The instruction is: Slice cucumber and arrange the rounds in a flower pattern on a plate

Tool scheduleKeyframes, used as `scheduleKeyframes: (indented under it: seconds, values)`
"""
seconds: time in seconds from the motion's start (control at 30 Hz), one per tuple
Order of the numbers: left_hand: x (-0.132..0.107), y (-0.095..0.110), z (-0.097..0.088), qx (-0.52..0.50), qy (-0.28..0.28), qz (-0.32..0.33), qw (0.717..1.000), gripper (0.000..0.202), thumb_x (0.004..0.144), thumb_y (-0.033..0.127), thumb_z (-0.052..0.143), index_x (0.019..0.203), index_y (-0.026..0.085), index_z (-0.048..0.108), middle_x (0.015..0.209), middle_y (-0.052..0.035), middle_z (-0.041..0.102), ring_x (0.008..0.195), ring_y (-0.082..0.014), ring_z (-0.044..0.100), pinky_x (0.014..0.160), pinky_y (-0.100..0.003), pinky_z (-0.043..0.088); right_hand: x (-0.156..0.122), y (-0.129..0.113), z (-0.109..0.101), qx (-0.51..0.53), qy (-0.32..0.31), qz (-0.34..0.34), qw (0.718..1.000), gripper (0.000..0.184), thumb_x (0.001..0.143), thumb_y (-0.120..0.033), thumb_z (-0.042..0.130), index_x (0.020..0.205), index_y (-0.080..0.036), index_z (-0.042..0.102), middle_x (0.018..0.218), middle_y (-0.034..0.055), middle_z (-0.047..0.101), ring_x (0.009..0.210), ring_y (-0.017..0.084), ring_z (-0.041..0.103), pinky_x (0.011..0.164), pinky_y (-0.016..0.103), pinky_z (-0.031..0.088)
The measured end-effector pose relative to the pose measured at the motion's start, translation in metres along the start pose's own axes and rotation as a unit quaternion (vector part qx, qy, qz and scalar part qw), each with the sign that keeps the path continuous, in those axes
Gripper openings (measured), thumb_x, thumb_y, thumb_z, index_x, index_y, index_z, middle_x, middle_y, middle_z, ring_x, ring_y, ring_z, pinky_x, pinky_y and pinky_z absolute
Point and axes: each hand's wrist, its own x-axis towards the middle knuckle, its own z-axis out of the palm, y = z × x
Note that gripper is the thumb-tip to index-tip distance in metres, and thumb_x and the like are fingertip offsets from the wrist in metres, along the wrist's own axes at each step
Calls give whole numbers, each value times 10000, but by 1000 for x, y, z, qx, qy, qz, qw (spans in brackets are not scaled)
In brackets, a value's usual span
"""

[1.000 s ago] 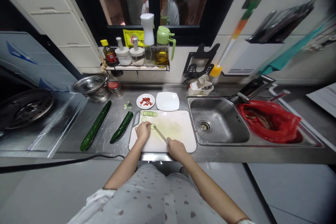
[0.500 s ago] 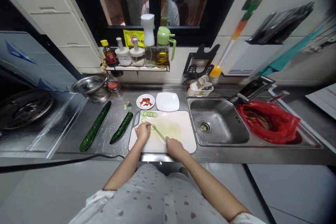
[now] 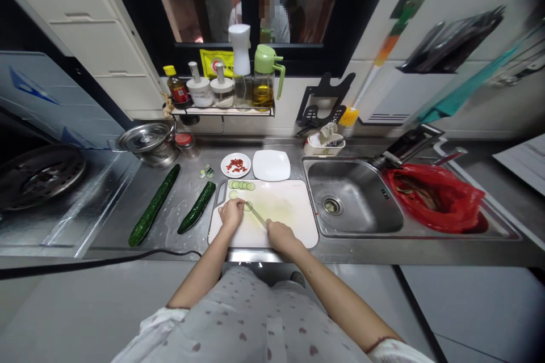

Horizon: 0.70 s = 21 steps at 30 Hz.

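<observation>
Cucumber piece is lying on the left part of the white board, in the middle of the steel surface. The left hand is covering most of it. Its grip is pressed together on the piece, so only the cut end is showing to the right of the fingers. The right hand is resting at the near edge of the board, with its grip wrapped around the handle of the knife. The blade is pointing far-left, with its tip at the cut end. Slices are lying in a row at the far edge of the board. Left of the board, a half cucumber and a whole cucumber are lying apart on the surface. Beyond the board, a white plate and a small dish with red bits are standing. The sink is sitting just right of the board.
</observation>
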Motion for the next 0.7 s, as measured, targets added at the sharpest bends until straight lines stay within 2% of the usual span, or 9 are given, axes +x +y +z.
scheduleKeyframes:
  seconds: [0.27,0.7]
  values:
    - [-1,0,-1,0,4,4,1000,236,858,260,529,959,307,737,1026,-33,740,1038,-238,631,977,-398,314,2,0,-2,-10,0,0,1000,329,885,-99,388,1168,-128,552,1062,174,681,1032,262,647,776,327,470]
    - [-1,-1,1,1,6,3,1000,237,868,276,526,979,299,734,1044,-43,737,1023,-246,632,955,-402,322,8,6,-22,-82,-3,-36,996,373,889,-55,376,1195,-117,579,1099,200,680,1066,265,648,819,347,489]
